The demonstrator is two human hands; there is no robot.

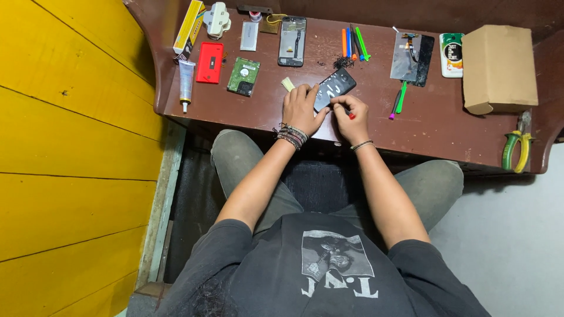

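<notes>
A black phone [336, 86] lies tilted on the brown table [435, 126], near its front edge. My left hand [300, 108] presses on the phone's near left end and steadies it. My right hand [351, 117] pinches a small tool with a red tip [351, 116] at the phone's near edge. Both wrists carry bracelets. Just left of my left hand lies a small pale piece [288, 84].
A red case [210, 62], a hard drive [244, 76], a glue tube [186, 84], an opened phone frame [292, 40], coloured pry tools [353, 43], a loose screen [412, 58], a cardboard box [499, 67] and pliers [517, 147] lie around. A yellow wall stands at left.
</notes>
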